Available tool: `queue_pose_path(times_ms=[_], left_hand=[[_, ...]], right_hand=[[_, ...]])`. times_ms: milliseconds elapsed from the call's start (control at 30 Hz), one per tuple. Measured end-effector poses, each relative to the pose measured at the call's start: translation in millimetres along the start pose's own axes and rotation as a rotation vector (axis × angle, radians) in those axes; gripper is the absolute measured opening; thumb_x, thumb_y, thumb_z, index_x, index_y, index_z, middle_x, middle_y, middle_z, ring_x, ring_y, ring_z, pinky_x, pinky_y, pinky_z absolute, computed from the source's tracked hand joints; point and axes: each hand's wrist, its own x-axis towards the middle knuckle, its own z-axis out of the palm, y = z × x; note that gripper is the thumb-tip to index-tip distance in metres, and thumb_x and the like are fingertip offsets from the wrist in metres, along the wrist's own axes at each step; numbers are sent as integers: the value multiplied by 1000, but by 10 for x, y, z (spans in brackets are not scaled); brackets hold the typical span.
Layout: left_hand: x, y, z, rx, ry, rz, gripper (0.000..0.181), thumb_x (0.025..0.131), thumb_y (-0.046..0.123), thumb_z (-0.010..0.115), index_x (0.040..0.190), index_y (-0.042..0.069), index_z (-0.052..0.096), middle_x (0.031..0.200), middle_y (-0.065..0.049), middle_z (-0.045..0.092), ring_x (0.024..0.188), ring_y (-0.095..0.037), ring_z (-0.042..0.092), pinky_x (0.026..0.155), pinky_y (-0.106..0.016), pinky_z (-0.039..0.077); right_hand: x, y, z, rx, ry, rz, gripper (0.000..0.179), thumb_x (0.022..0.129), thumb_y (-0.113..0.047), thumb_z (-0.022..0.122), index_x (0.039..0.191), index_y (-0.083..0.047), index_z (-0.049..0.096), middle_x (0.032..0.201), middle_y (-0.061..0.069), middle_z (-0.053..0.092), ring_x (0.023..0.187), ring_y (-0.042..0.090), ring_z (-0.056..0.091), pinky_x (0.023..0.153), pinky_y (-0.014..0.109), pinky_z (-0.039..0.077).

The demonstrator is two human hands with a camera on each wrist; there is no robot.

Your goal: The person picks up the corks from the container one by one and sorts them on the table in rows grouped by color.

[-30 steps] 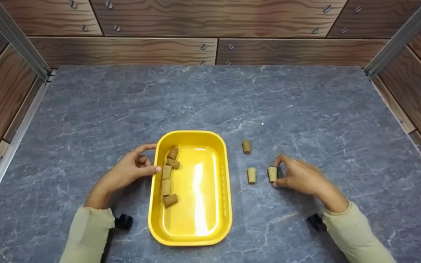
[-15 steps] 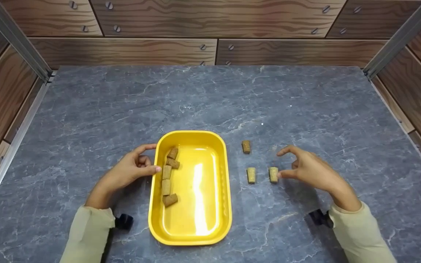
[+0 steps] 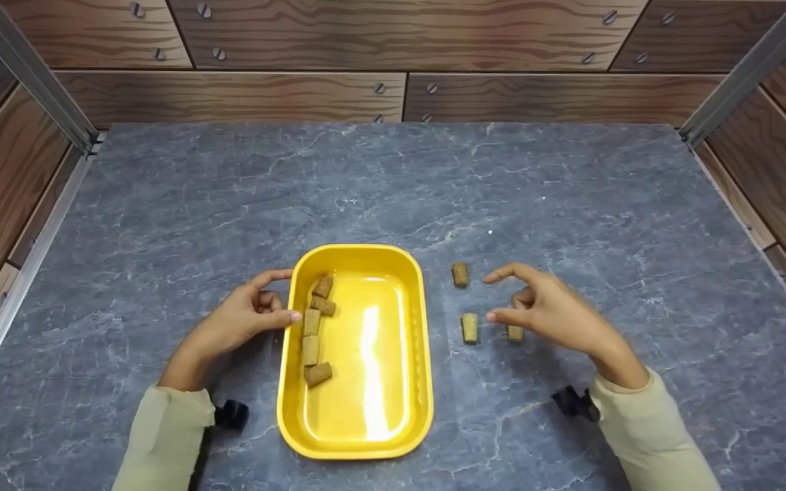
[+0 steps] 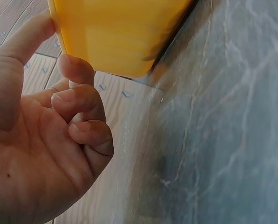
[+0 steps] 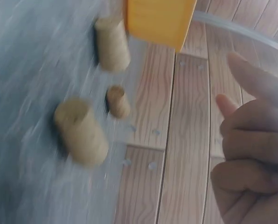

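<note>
My left hand (image 3: 233,320) holds the left rim of a yellow tray (image 3: 423,341), its thumb on the rim and its index fingertip against the outer wall (image 4: 97,37). Several cork stoppers (image 3: 311,349) lie along the tray's left side. To the tray's right, a light cork (image 3: 469,329) and a darker cork (image 3: 460,275) stand on the tabletop. My right hand (image 3: 557,310) hovers beside them with thumb and index finger spread apart, holding nothing; its thumb tip is near the light cork. Under that hand another light cork (image 3: 515,334) is partly hidden.
A grey marbled tabletop (image 3: 393,184) lies under everything. Wood-patterned panels (image 3: 229,95) enclose it at the back and sides, with metal corner posts (image 3: 741,75). A black wrist camera (image 3: 231,414) sits by the left sleeve.
My right hand has let go of the rightmost light cork, drawn back, then moved left over it toward the other two corks. The left hand and tray have stayed put.
</note>
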Motion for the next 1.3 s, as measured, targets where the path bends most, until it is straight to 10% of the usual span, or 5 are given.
queue_pose_path(times_ms=[267, 533, 1300], left_hand=[[3, -5, -1, 8, -2, 0, 69, 86, 16, 72, 144, -1, 36, 74, 0, 55, 64, -7, 48, 64, -20, 41], [-4, -14, -1, 18, -7, -5, 69, 87, 17, 72, 144, 1, 36, 73, 0, 55, 63, -7, 48, 63, -21, 40], [-6, 16, 1, 32, -4, -14, 70, 87, 18, 72, 145, 1, 36, 73, 0, 55, 63, -9, 48, 62, -22, 41]], right_hand=[[165, -211, 268, 64, -110, -178, 46, 87, -22, 72, 126, -5, 54, 54, -7, 41, 45, 1, 31, 45, 17, 30], [287, -486, 533, -87, -163, -327, 40, 87, -26, 72, 121, -11, 57, 56, -10, 36, 48, 0, 29, 50, 17, 29], [588, -887, 1063, -319, -324, -442, 31, 90, -28, 68, 118, -20, 60, 57, -8, 46, 48, 2, 35, 50, 18, 29]])
